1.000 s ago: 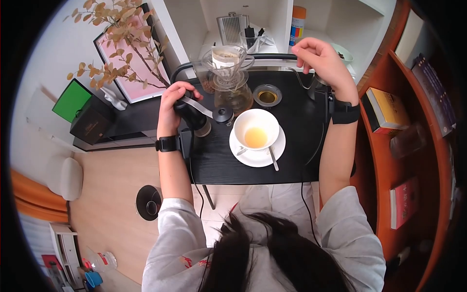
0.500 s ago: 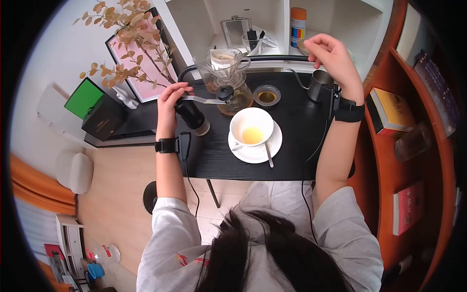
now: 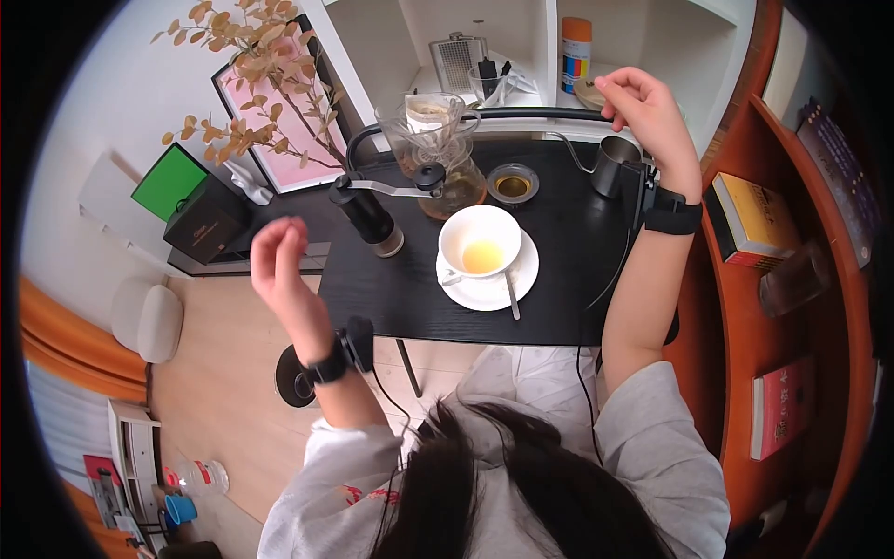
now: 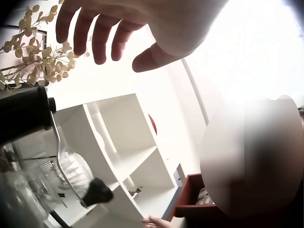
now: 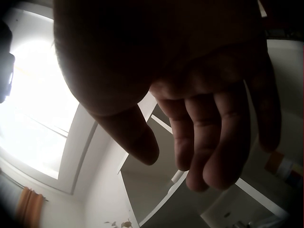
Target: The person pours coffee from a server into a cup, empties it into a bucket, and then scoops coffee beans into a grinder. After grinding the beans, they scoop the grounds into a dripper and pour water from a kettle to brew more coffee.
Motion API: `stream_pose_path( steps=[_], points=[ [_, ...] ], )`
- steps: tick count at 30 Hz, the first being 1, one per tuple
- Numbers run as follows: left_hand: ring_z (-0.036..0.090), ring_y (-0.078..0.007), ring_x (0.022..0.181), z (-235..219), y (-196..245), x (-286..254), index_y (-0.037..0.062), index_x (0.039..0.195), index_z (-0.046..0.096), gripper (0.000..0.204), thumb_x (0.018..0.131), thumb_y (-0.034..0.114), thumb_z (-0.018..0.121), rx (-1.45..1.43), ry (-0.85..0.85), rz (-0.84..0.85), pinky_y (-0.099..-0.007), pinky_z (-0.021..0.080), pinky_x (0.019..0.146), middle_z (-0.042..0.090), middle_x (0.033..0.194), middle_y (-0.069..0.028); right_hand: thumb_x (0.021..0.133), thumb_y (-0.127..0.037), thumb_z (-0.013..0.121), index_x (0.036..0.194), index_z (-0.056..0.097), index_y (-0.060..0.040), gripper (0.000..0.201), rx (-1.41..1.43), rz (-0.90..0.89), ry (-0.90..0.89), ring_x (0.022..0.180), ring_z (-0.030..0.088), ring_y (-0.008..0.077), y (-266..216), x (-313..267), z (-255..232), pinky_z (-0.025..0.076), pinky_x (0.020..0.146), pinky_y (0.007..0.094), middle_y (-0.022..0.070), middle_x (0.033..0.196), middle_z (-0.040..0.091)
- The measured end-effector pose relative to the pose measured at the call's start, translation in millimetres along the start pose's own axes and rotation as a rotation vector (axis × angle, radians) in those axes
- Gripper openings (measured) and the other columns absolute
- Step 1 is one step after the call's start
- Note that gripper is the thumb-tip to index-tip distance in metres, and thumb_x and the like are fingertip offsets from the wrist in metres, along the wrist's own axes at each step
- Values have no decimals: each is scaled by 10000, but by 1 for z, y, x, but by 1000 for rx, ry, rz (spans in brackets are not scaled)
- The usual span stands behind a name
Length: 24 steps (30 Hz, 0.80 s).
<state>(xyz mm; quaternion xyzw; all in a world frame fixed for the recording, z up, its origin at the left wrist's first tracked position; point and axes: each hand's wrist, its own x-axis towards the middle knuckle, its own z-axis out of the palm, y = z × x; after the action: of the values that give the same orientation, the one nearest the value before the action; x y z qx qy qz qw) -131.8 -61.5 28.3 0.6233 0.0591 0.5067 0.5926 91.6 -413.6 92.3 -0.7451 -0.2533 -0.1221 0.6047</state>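
My left hand [image 3: 284,277] is raised off the left side of the table, holding nothing; its fingers hang loosely curved in the left wrist view. To its right stands a black hand coffee grinder [image 3: 369,216] with a metal crank, upright on the table. Over the back right corner hangs my right hand [image 3: 654,119], fingers relaxed, nothing in them. Just below it stands a metal gooseneck kettle [image 3: 613,168]. Between the hands are a white cup [image 3: 480,228] with yellowish liquid, its saucer [image 3: 494,300], a spoon [image 3: 513,296] and a glass dripper [image 3: 438,126] on a carafe [image 3: 456,191].
A small dish [image 3: 512,184] sits behind the cup on the black table [image 3: 568,279]. White shelving [image 3: 419,28] rises behind, a wooden bookcase [image 3: 736,373] on the right. A black box [image 3: 207,224] and dried branches [image 3: 270,84] are at the left. Cables run from both wrists.
My left hand has let go of the grinder's top and moved left and toward me, off the table. The grinder stays standing. My right hand has stayed above the kettle, shifting slightly right.
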Motion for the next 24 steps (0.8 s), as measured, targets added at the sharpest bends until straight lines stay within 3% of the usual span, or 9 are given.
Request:
stream_pose_path(
  steps=[3,5,7,9,11,13,16,19,24],
  points=[
    [595,-113,724,2,9,-45,9,971,625,95,890,58,636,-54,-211,-174,-246,486,666,638,826,-45,903,-297,675,883,642,-52,248,-37,-2,-3,590,532,64,1,0,0,449,551,223,-11,699,607],
    [582,-107,668,20,4,-69,14,979,619,128,900,109,650,33,-331,-362,-228,472,598,631,794,-31,906,-293,670,885,643,-51,245,-47,-8,-16,593,531,63,3,2,-2,449,551,223,-13,698,607],
    [572,-103,645,35,2,-83,8,1003,612,199,906,175,662,299,-477,-530,-244,457,567,626,746,-29,908,-292,666,889,644,-50,243,-48,-7,-24,594,529,63,3,1,-1,448,551,224,-13,698,608],
    [564,-114,615,38,-24,-98,-1,1018,603,265,908,232,666,433,-527,-425,-272,445,555,624,714,-49,911,-292,661,895,645,-50,244,-51,-7,-16,591,525,64,1,0,-2,447,550,224,-11,699,610],
    [571,-153,594,50,-19,-107,-4,1008,596,300,926,283,634,515,-564,-458,-300,446,558,621,689,-84,912,-297,659,901,646,-48,249,-46,-12,-7,587,521,64,1,-1,-4,446,549,225,-8,700,613],
    [507,-55,569,53,-26,-111,16,980,575,259,981,275,574,493,-618,-428,-215,418,509,591,719,-7,911,-301,659,907,647,-48,253,-55,-7,2,584,519,65,0,-2,-5,446,549,227,-5,700,616],
    [514,-63,539,56,-24,-108,25,928,570,256,996,271,548,426,-629,-546,-217,411,492,594,704,-10,909,-303,661,916,649,-48,255,-79,12,16,582,519,68,1,-2,-8,445,549,230,0,699,618],
    [546,-95,521,58,-22,-109,-1,886,557,285,1000,259,538,359,-644,-547,-254,441,492,629,704,-61,907,-304,662,927,652,-50,254,-77,19,18,579,521,71,2,-2,-11,443,548,230,4,696,618],
    [547,-90,528,60,-24,-115,2,880,561,272,1003,243,532,364,-593,-469,-250,445,502,626,689,-46,906,-304,661,942,656,-52,255,-62,11,20,568,521,75,6,-2,-13,441,544,229,9,697,620]
  ],
)
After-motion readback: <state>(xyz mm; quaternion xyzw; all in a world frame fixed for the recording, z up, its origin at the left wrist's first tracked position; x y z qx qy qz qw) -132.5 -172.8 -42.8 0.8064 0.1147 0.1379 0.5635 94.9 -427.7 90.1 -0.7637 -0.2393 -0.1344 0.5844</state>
